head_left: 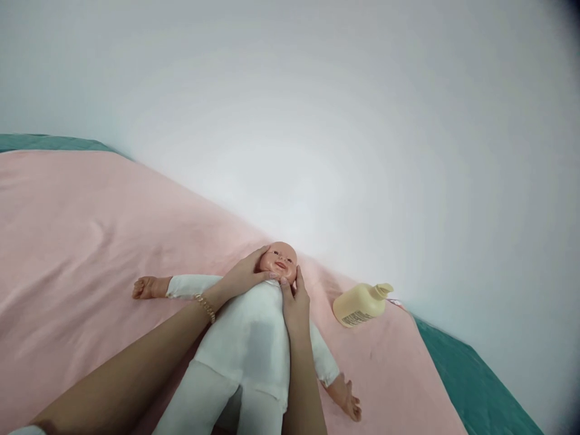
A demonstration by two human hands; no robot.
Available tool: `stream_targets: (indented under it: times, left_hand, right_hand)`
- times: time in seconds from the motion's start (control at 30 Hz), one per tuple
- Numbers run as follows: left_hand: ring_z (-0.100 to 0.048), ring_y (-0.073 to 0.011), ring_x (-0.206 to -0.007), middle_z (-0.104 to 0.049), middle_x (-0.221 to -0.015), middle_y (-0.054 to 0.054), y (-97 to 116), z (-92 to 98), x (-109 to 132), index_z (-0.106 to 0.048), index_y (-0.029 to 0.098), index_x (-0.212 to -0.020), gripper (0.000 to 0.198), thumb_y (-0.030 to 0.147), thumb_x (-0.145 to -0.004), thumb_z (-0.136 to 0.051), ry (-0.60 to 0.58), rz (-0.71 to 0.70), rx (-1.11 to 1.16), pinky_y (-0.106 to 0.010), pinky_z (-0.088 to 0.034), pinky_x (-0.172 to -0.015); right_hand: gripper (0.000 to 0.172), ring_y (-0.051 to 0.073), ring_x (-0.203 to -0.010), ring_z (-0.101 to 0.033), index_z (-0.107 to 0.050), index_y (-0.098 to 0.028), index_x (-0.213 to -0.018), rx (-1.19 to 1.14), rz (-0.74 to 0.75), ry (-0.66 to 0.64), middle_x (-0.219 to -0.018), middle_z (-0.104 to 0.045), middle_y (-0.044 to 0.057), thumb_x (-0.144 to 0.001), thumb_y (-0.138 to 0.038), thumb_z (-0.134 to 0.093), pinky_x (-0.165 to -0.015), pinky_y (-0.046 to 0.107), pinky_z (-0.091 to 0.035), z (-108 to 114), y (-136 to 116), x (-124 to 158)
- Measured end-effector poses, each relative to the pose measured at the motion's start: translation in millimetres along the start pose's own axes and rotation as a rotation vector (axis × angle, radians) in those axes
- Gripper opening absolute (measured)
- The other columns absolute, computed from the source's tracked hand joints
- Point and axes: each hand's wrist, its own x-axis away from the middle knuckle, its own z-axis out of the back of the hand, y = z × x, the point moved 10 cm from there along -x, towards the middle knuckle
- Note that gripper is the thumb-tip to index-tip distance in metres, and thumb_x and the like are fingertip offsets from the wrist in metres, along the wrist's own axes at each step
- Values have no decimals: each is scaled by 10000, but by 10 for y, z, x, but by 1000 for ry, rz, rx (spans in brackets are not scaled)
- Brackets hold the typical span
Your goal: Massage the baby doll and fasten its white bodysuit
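Note:
A baby doll [226, 344] lies on its back, dressed in white cloth, with its arms spread out to both sides. Its bare plastic head [280, 260] is between my two hands. My left hand [247, 273], with a beaded bracelet [206, 307] at the wrist, cups one side of the head, thumb under the chin. On the other side my right hand [296, 303] curls its fingers along the cheek, its thumb by the chin too. A dark grey patch [258, 353] shows on the doll's body. The back of the head is hidden.
A pale yellow pump bottle [360, 305] stands tilted in view, right of the doll. Pink cloth [81, 241] lies under everything, with a green quilted cover [471, 368] showing past its edges. A white wall [290, 121] rises just behind the doll's head.

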Motion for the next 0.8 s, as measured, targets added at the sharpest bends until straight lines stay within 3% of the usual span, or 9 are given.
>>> stream_targets:
  times: [0.43,0.7,0.8]
  left_hand:
    - [-366,-288,-1398,-360,-1537,-49,-32,30,-1,-280,225,-1518,775,548,-858,-525,-94,80,-90,-431,-301,-1163]
    - [-344,-266,-1412,-346,-1544,-22,-38,32,-17,-287,242,-1517,767,618,-871,-458,-75,25,-61,-389,-298,-1162]
    - [-383,-279,-1389,-369,-1531,-58,-49,31,-27,-278,216,-1519,811,619,-852,-503,-81,12,-78,-403,-341,-1140]
  right_hand:
    - [813,262,-1400,-366,-294,-77,-1499,-29,5,-55,-1518,-360,116,-875,-573,-456,-1123,396,-358,47,-133,59]
    - [821,258,-1390,-385,-296,-136,-1506,-93,-21,-78,-1500,-398,95,-876,-638,-458,-1136,409,-338,56,-66,64]
    - [851,264,-1407,-353,-297,-120,-1504,-68,-33,-73,-1505,-388,107,-861,-644,-486,-1149,410,-315,53,-86,65]
